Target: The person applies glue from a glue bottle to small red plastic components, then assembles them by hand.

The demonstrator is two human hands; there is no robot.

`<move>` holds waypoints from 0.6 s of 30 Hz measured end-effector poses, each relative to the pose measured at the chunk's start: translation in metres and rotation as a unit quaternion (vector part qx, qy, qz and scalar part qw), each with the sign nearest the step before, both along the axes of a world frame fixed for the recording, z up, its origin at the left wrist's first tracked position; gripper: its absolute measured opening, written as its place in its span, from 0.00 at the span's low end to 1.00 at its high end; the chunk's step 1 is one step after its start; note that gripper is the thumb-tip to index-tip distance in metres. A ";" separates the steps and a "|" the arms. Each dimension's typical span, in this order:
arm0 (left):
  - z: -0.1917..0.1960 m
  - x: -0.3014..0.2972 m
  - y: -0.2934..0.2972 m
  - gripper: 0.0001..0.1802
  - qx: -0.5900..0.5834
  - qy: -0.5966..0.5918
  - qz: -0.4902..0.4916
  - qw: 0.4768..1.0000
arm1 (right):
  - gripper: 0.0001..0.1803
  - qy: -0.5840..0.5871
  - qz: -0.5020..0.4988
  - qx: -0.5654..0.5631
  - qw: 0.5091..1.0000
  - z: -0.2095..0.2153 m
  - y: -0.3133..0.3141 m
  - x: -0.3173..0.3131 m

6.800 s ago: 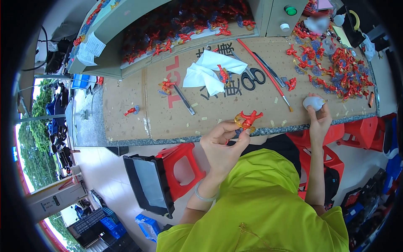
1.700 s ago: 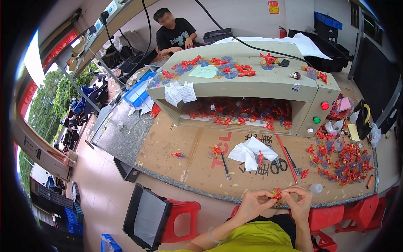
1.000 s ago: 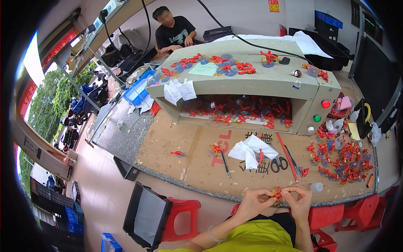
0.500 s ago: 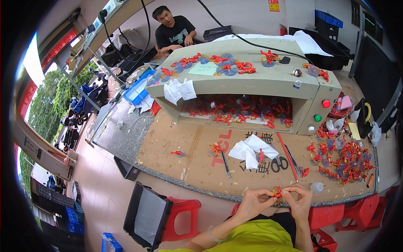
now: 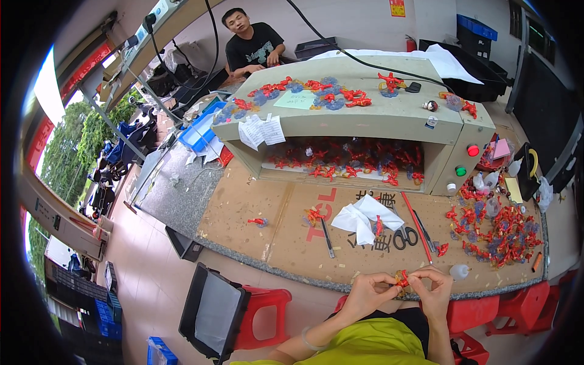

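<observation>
Both hands pinching one small red part at the bench's near edge.

Left hand (image 5: 365, 294) and right hand (image 5: 433, 288) meet fingertip to fingertip on the red part (image 5: 402, 279), apparently mid-fitting; too small to confirm. Next probably needs a steady squeeze, then setting it on the cardboard mat (image 5: 292, 237).

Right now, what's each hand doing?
Left hand: pinching the small red toy piece.
Right hand: pinching the same piece.

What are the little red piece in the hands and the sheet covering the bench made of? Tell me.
Small red piece, pinched between left hand and right hand: likely moulded plastic, judging by its uniform bright colour and thin limbs; too small to be sure. Bench sheet: cardboard, matte brown, scuffed, with torn edges.
</observation>
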State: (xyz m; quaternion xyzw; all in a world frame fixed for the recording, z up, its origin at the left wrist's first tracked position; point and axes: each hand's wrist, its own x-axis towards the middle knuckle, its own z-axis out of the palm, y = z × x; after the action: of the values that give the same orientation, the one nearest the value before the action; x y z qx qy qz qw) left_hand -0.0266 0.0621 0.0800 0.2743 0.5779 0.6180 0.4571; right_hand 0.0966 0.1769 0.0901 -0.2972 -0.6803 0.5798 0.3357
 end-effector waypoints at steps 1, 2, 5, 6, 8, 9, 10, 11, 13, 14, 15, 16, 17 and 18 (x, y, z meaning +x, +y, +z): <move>0.000 0.000 0.000 0.07 -0.003 -0.001 0.000 1.000 | 0.03 0.002 -0.001 0.001 1.000 -0.001 0.000 0.000; 0.000 0.000 0.000 0.07 -0.003 -0.001 0.000 1.000 | 0.03 0.002 -0.001 0.000 1.000 0.000 0.000 0.000; 0.000 0.000 0.000 0.07 -0.003 0.007 0.001 1.000 | 0.03 -0.003 0.001 0.001 1.000 0.001 0.000 -0.001; -0.002 0.000 0.000 0.07 0.002 0.001 0.004 1.000 | 0.04 0.001 0.002 0.002 1.000 0.000 0.000 -0.001; -0.004 0.001 0.000 0.07 0.008 -0.005 0.008 1.000 | 0.04 0.005 0.003 0.004 1.000 -0.001 0.000 -0.001; -0.005 0.001 -0.001 0.08 0.007 -0.001 0.007 1.000 | 0.04 0.003 0.004 0.002 1.000 -0.001 0.000 0.000; -0.006 0.001 -0.001 0.08 0.007 0.004 0.007 1.000 | 0.04 0.001 0.005 0.000 1.000 -0.001 0.000 0.000; -0.007 0.001 -0.001 0.08 0.007 0.004 0.007 1.000 | 0.04 0.001 0.005 0.000 1.000 -0.001 0.000 0.000; -0.008 0.001 0.000 0.08 0.009 0.001 0.009 1.000 | 0.04 0.001 0.003 -0.001 1.000 -0.001 0.000 -0.001; -0.007 0.000 0.000 0.08 0.009 0.001 0.009 1.000 | 0.04 0.001 0.003 -0.001 1.000 0.000 0.000 -0.001; -0.005 0.000 -0.001 0.07 0.004 0.004 0.006 1.000 | 0.04 -0.001 0.004 0.003 1.000 0.000 0.000 -0.001; -0.004 0.000 -0.001 0.07 -0.002 0.007 0.003 1.000 | 0.04 -0.003 0.006 0.008 1.000 0.001 0.000 -0.001; -0.004 0.000 -0.001 0.07 -0.002 0.007 0.003 1.000 | 0.04 -0.002 0.006 0.008 1.000 0.001 0.000 -0.001; -0.004 0.000 -0.002 0.07 0.000 0.000 0.006 1.000 | 0.03 -0.002 0.006 0.003 1.000 0.000 0.000 -0.001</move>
State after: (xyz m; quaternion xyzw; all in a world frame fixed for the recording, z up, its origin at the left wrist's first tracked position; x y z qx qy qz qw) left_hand -0.0266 0.0606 0.0759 0.2712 0.5794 0.6205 0.4536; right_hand 0.0956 0.1765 0.0898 -0.2933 -0.6844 0.5790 0.3322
